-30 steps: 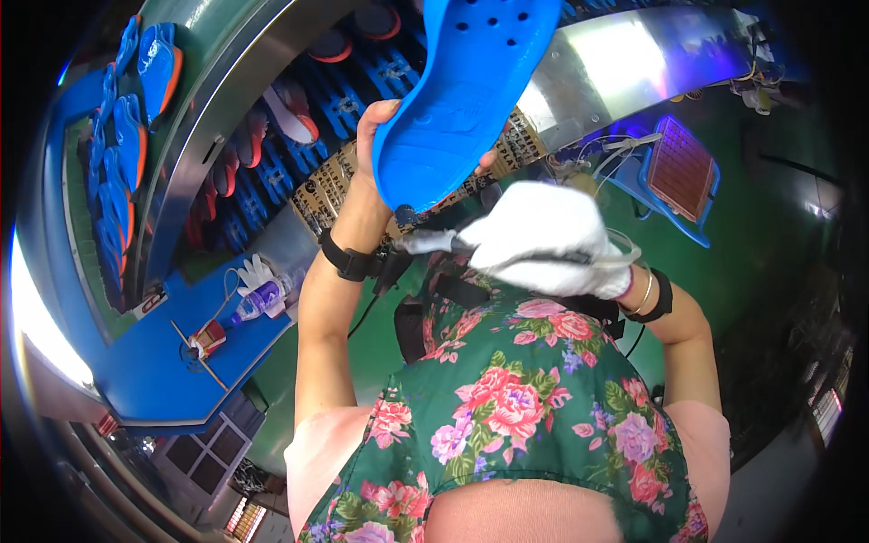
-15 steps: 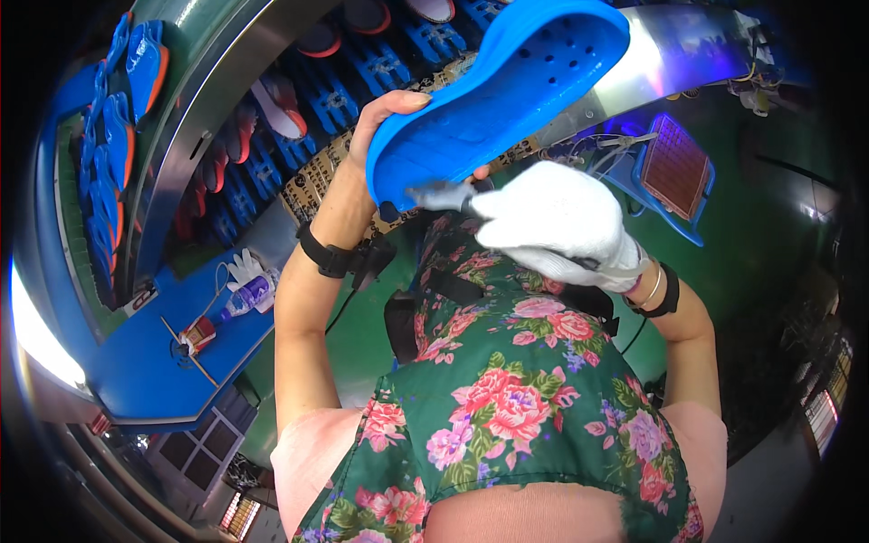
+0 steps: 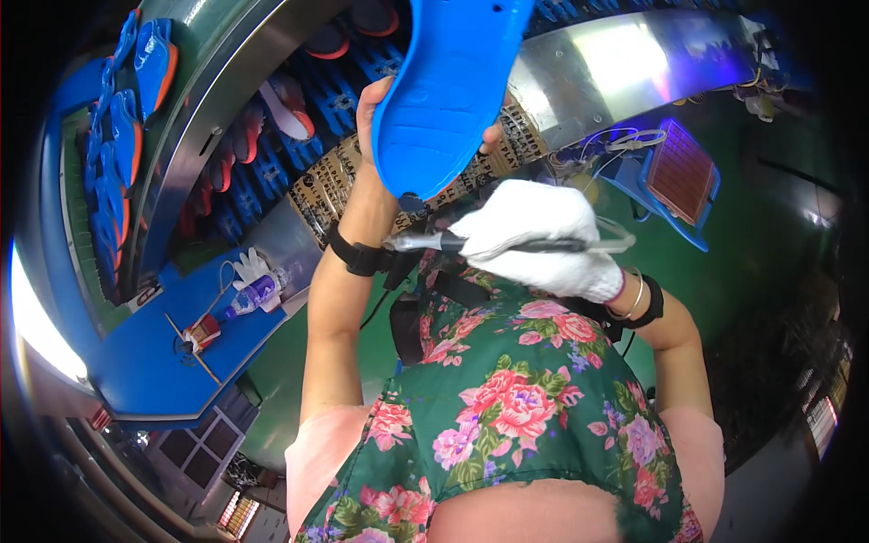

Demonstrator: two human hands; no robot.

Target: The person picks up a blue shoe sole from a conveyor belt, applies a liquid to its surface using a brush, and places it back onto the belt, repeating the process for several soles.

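Note:
My left hand [image 3: 367, 127], bare, grips a glossy blue clog-shaped shoe shell [image 3: 434, 118] from beneath. Its thumb lies along the left edge and fingertips show at the right edge. The shell's hollow inside faces me, heel end down, and its toe end runs out of the picture. In a white knit glove, my right hand [image 3: 539, 226] closes around a pen-shaped brush [image 3: 434, 242] with a dark barrel, a grey tip and a clear hose at its rear. The brush tip points left, just below the heel and in front of my left wrist, apart from the shell.
A curved metal-edged conveyor [image 3: 579, 72] runs ahead, carrying blue racks and red-and-white shoe parts. More blue shells [image 3: 127, 136] hang at the left. A blue table [image 3: 145, 362] bears a purple-labelled bottle [image 3: 253, 294], a glove and a red container. A blue-framed chair [image 3: 679, 181] stands right.
The shell has turned more upright and shifted, so its toe leaves the picture. My right hand has drawn the brush down and left, away from the inside of the heel.

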